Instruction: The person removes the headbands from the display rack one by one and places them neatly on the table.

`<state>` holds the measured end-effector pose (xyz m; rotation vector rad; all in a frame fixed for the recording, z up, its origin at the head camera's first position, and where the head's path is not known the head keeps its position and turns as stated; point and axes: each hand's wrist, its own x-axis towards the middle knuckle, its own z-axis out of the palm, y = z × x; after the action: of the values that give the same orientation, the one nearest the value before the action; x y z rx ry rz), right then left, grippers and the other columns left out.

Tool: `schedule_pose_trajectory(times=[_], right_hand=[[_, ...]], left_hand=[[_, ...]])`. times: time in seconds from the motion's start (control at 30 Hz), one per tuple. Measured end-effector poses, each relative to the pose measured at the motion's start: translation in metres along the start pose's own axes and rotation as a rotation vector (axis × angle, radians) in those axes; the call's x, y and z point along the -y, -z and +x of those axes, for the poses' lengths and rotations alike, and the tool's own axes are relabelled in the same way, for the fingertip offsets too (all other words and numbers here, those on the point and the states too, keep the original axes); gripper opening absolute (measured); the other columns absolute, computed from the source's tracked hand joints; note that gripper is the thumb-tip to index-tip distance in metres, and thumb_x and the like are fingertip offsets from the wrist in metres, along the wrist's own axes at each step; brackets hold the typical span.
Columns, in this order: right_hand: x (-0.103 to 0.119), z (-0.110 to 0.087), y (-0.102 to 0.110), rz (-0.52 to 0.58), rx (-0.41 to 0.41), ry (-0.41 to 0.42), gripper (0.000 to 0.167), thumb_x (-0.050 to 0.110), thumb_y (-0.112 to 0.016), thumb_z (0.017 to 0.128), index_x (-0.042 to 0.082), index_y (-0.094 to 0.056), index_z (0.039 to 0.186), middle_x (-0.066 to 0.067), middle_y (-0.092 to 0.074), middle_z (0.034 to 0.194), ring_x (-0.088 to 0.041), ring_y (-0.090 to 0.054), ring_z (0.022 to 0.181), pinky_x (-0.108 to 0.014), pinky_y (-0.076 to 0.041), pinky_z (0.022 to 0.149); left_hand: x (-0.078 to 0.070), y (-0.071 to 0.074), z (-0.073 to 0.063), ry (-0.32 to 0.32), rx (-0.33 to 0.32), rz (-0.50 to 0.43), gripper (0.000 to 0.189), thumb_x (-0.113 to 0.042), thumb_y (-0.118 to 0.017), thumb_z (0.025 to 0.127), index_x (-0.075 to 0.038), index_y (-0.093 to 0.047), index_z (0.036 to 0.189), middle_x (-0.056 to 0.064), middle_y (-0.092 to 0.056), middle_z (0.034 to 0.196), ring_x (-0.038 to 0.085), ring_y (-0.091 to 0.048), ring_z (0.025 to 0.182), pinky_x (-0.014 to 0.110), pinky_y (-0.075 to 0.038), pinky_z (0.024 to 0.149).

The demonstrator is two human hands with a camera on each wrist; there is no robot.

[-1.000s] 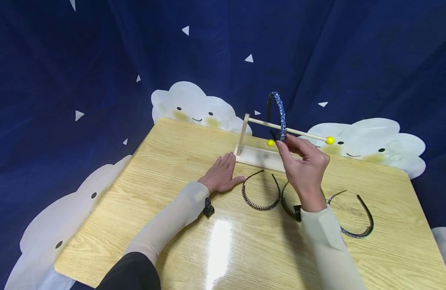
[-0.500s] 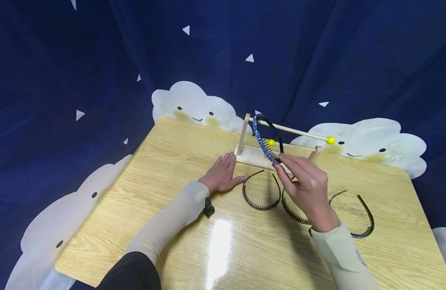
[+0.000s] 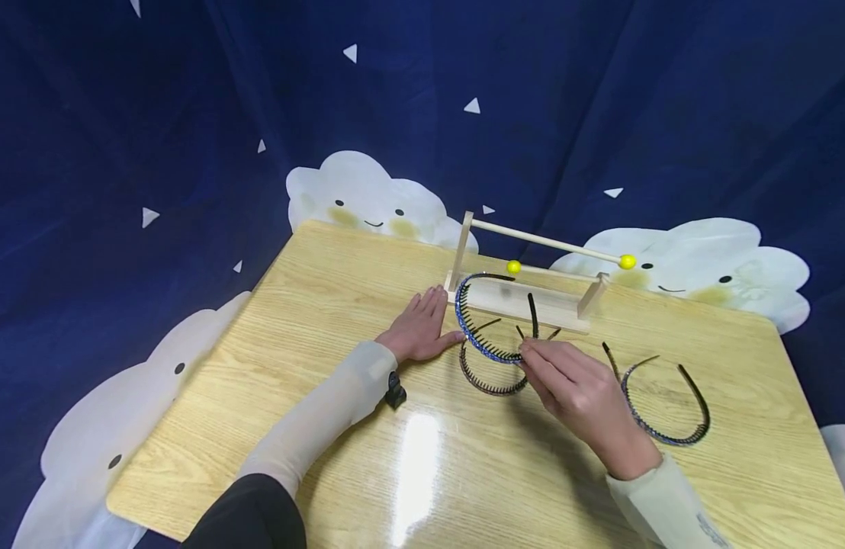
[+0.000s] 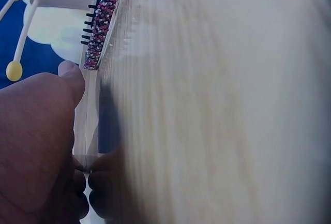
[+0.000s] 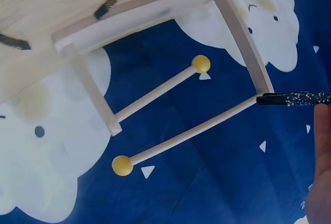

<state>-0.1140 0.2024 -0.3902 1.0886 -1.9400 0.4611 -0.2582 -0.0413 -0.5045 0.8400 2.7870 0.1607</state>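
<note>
My right hand pinches a blue glittery headband with black inner teeth by one side of its band, its ends pointing away from me. In the right wrist view, part of a glittery headband shows beside a finger. My left hand lies flat with fingers straight, its fingertips at the left end of a wooden stand. By its thumb is a toothed headband, red, black and white glittered in the left wrist view. My right hand mostly hides another headband.
A further blue-glittered headband rests on the wooden table at the right. Two rods with yellow ball ends stick out from the stand's uprights. Behind the table hangs a dark blue curtain with clouds.
My right hand has come down and toward me from the stand, tipping the blue headband from upright to flatter, over the left headband. My left hand has stayed in place.
</note>
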Motion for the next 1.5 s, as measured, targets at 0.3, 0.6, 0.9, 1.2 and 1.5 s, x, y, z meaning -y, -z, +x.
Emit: schedule_pose_trajectory(times=[0.3,0.6,0.9,1.2,1.5], right_hand=[[0.010,-0.013,0.007,0.018,0.069,0.145,0.031,0.002,-0.047,0.106,-0.008,-0.075,0.098,-0.019,-0.073,0.099,-0.031,-0.071,0.080,-0.043,-0.060,0.065],[0.025,-0.037,0.009,-0.015,0.174,0.220,0.037,0.000,-0.040,0.107,-0.006,-0.075,0.098,-0.020,-0.073,0.101,-0.030,-0.072,0.085,-0.040,-0.060,0.069],[0.033,-0.058,0.001,-0.013,0.244,0.269,0.039,-0.004,-0.038,0.105,-0.002,-0.076,0.098,-0.015,-0.074,0.099,-0.025,-0.070,0.085,-0.036,-0.060,0.072],[0.043,-0.069,-0.004,0.027,0.292,0.250,0.042,-0.003,-0.036,0.105,0.000,-0.076,0.092,-0.011,-0.072,0.093,-0.023,-0.068,0.083,-0.034,-0.060,0.072],[0.054,-0.077,-0.007,0.049,0.392,0.233,0.043,-0.006,-0.033,0.102,0.003,-0.072,0.087,-0.001,-0.065,0.087,-0.014,-0.059,0.077,-0.024,-0.054,0.068]], left_hand=[[0.000,0.001,0.001,-0.011,0.015,0.030,0.089,-0.060,-0.028,0.105,0.005,0.002,0.158,0.021,0.003,0.165,0.032,0.002,0.153,0.043,0.001,0.123],[0.002,0.002,0.002,0.000,0.004,0.020,0.089,-0.062,-0.024,0.104,0.003,0.001,0.159,0.021,0.002,0.166,0.030,0.002,0.153,0.041,0.001,0.123],[0.002,0.002,0.001,-0.006,0.000,-0.009,0.092,-0.065,-0.025,0.103,0.004,0.000,0.159,0.021,0.001,0.166,0.030,0.001,0.153,0.041,-0.001,0.123],[0.001,0.003,0.001,-0.001,0.005,-0.015,0.092,-0.066,-0.025,0.103,0.003,0.001,0.159,0.020,0.004,0.166,0.029,0.002,0.153,0.041,0.001,0.122],[0.001,0.002,0.000,-0.006,0.006,-0.021,0.092,-0.066,-0.024,0.103,0.003,0.001,0.159,0.021,0.003,0.166,0.030,0.001,0.153,0.042,0.000,0.123]])
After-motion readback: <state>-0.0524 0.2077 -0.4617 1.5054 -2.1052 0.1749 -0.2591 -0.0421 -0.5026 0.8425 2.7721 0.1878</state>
